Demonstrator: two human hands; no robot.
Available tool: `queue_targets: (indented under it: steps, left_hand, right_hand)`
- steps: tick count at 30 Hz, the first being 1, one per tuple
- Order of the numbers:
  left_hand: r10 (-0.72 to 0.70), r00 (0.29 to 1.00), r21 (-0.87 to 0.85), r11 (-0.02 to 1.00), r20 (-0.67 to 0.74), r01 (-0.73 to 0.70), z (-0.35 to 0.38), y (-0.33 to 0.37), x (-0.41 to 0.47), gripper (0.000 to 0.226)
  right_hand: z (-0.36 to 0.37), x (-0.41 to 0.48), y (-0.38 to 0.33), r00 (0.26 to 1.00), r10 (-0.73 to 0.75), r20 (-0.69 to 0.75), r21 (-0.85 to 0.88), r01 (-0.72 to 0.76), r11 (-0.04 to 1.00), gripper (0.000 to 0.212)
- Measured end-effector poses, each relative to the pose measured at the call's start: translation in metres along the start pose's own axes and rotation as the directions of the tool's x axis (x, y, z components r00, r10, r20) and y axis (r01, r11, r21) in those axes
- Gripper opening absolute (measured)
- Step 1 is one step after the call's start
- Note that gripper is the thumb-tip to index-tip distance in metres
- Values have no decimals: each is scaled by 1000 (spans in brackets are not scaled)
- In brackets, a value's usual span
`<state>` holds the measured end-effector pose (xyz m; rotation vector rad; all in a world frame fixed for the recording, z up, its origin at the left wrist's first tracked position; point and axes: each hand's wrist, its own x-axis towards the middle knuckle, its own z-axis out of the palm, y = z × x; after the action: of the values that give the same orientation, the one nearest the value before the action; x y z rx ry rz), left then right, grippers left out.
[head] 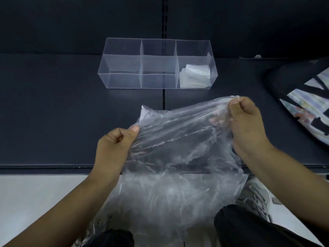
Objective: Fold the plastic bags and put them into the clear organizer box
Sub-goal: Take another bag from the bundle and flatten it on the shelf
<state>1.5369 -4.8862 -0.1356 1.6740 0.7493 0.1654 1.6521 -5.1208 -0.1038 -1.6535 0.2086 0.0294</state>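
A large clear plastic bag (pixel 178 150) hangs spread between my two hands over the front edge of the dark shelf. My left hand (pixel 114 143) pinches its upper left corner. My right hand (pixel 247 120) pinches the upper right corner, held a little higher. The bag's lower part droops past the shelf edge toward my legs. The clear organizer box (pixel 122 81) stands at the back of the shelf with three compartments in a row. Folded plastic bags (pixel 195 75) lie in its right compartment; the left and middle ones hold nothing.
The dark shelf surface (pixel 53 113) has a seam down its middle and a front lip. A dark bag with a black-and-white pattern (pixel 302 104) lies at the right. Pale floor (pixel 35 202), my knees and a shoe show below.
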Motion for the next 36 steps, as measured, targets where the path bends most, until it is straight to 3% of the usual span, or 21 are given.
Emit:
queue_targets:
  steps: [3,5,8,10,12,15,19,23,26,29,31,34,36]
  left_hand:
    - [8,1000,78,997,-15,-7,-9,9,7,29]
    - [145,989,45,988,-3,-145,-16,22,10,36]
    - [329,928,96,932,177,-349,-2,55,9,35]
    - [317,886,153,910,339,-384,21,69,13,39]
    - [259,871,119,935,417,-335,42,74,17,23]
    - [130,946,-33,992,298,-126,48,64,30,20]
    - [47,998,1,999,40,-47,14,34,59,22]
    - [-88,990,22,996,-109,91,-21,7,77,23]
    - [-127,984,36,991,-123,133,-29,-4,81,22]
    - [-129,985,37,990,-118,134,-29,-9,81,22]
    - [-120,986,28,992,-117,124,-29,-10,82,22]
    - [-120,987,20,992,-110,123,-29,-9,82,22]
    - [-136,985,14,990,-106,138,-31,-9,83,22]
  right_hand:
    - [7,-2,-4,990,-104,93,-61,110,992,22]
    - [13,-4,-7,974,-144,172,-104,163,981,18]
    - [31,-9,-14,941,-174,291,-171,230,958,17]
    - [44,-13,-19,912,-173,373,-169,250,954,17]
    - [53,-12,-22,885,-181,428,-183,281,942,15]
    - [50,0,-21,853,-155,498,-227,301,926,15]
    - [15,34,-11,812,21,583,-402,265,876,22]
    - [-32,70,6,903,52,426,-525,200,827,17]
    - [-46,73,16,942,48,333,-478,125,869,15]
    - [-37,54,20,867,129,481,-296,22,955,29]
    - [-26,44,25,793,142,592,-358,100,928,33]
    - [-14,40,29,782,118,612,-467,237,852,18]
    - [-14,42,27,767,131,628,-463,234,855,3]
